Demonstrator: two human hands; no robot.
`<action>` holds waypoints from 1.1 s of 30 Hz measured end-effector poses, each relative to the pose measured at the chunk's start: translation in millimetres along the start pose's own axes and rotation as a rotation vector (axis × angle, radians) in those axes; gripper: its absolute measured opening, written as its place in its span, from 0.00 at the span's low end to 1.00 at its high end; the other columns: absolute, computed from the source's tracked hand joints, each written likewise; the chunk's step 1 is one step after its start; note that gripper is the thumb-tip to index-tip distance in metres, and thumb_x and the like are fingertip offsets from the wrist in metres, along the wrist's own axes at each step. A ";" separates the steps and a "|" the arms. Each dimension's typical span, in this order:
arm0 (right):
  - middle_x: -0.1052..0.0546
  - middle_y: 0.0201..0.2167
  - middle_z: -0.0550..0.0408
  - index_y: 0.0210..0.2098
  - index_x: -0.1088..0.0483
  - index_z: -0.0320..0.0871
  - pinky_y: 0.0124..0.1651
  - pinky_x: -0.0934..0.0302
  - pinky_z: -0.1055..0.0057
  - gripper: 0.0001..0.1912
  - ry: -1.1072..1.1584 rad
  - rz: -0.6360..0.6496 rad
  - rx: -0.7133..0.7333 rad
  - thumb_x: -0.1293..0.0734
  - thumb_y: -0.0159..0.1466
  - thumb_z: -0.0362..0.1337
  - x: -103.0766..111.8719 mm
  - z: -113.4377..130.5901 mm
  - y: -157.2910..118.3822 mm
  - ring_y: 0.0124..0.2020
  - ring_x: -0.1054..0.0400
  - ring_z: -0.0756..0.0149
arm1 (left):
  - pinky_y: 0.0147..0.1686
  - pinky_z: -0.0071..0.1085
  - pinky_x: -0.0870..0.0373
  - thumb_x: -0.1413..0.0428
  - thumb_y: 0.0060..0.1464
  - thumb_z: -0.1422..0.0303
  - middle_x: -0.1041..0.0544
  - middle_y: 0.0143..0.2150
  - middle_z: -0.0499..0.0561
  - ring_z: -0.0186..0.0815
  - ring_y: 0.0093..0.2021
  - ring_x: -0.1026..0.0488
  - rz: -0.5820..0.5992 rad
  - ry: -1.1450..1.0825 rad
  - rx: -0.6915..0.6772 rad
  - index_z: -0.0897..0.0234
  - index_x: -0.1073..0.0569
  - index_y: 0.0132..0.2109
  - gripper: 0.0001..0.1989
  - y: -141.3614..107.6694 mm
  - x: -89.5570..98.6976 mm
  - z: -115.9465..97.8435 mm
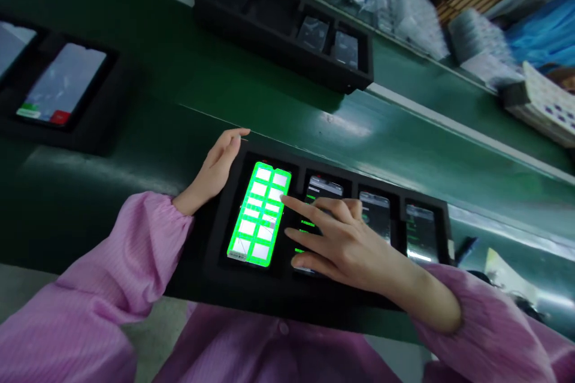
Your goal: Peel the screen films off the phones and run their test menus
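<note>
A black foam tray (215, 239) lies before me with several smartphones set in its slots. The leftmost smartphone (255, 215) glows with a bright green and white grid. My right hand (344, 239) reaches over the tray, fingers spread, its index fingertip at the right edge of that lit screen. Beneath this hand a dark-screened phone (326, 184) with green text is partly covered. Two more dark phones, one in the third slot (376, 215) and one in the fourth slot (421, 233), sit farther right. My left hand (218, 164) rests at the tray's upper left corner, fingers extended, holding nothing.
Another tray (103, 102) with lit phones stands at the left. Across the green bench (179, 66), a third black tray (287, 42) holds phones in its right slots. Plastic packs (413, 15) and a stack of panels (543, 96) lie at the upper right.
</note>
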State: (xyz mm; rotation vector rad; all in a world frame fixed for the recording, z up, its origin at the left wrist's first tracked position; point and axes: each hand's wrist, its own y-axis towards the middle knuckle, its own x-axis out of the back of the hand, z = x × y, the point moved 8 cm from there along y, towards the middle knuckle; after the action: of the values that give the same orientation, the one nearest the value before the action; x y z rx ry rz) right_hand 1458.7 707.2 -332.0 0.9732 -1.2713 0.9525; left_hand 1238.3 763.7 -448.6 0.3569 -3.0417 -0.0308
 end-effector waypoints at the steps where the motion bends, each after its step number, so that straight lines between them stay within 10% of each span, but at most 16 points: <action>1: 0.27 0.67 0.48 0.48 0.19 0.48 0.46 0.41 0.53 0.21 -0.005 -0.045 -0.024 0.41 0.78 0.50 11.0 -5.1 -9.3 0.52 0.31 0.51 | 0.52 0.37 0.26 0.53 0.70 0.44 0.22 0.52 0.52 0.38 0.48 0.23 -0.006 0.007 0.008 0.55 0.26 0.61 0.26 -0.1 1.1 -0.4; 8: 0.24 0.57 0.50 0.72 0.40 0.72 0.42 0.38 0.44 0.32 -0.104 -0.417 -0.458 0.44 0.75 0.33 74.2 -37.9 -135.2 0.45 0.27 0.45 | 0.57 0.40 0.25 0.55 0.71 0.45 0.20 0.55 0.51 0.40 0.52 0.22 0.009 0.086 0.047 0.50 0.28 0.62 0.24 3.1 4.1 2.5; 12: 0.22 0.53 0.49 0.70 0.36 0.71 0.44 0.35 0.43 0.32 -0.136 -0.494 -0.751 0.39 0.74 0.30 63.8 -56.6 -214.7 0.43 0.25 0.44 | 0.67 0.46 0.30 0.55 0.71 0.47 0.24 0.63 0.53 0.44 0.63 0.26 -0.029 0.187 0.005 0.50 0.30 0.64 0.24 -9.0 15.2 -8.6; 17: 0.21 0.56 0.45 0.60 0.23 0.55 0.53 0.32 0.44 0.18 -0.057 -0.396 -0.968 0.40 0.77 0.41 17.9 -107.6 -271.1 0.54 0.26 0.43 | 0.75 0.60 0.45 0.47 0.68 0.52 0.32 0.71 0.54 0.53 0.75 0.40 0.060 0.744 -0.371 0.47 0.27 0.64 0.21 -39.5 1.1 -62.4; 25: 0.28 0.67 0.49 0.47 0.16 0.56 0.54 0.38 0.41 0.21 -0.111 -0.258 -0.908 0.41 0.77 0.52 -7.2 -151.7 -252.6 0.61 0.36 0.40 | 0.69 0.80 0.56 0.51 0.69 0.52 0.26 0.67 0.52 0.64 0.72 0.38 0.144 1.159 -0.431 0.43 0.15 0.50 0.18 -63.6 -30.4 -79.1; 33: 0.33 0.71 0.40 0.60 0.22 0.48 0.55 0.39 0.45 0.19 -0.029 -0.251 -0.539 0.35 0.76 0.48 -5.2 -107.5 -140.6 0.61 0.35 0.43 | 0.67 0.85 0.57 0.48 0.68 0.51 0.31 0.73 0.55 0.65 0.73 0.39 0.349 1.228 -0.448 0.44 0.21 0.61 0.20 -51.6 -137.3 -96.1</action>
State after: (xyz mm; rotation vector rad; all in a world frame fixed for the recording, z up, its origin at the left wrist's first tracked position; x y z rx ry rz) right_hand 1625.0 765.3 -349.6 0.6970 -1.2999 0.3687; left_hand 1391.0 744.3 -364.7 -0.1655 -1.7660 -0.3247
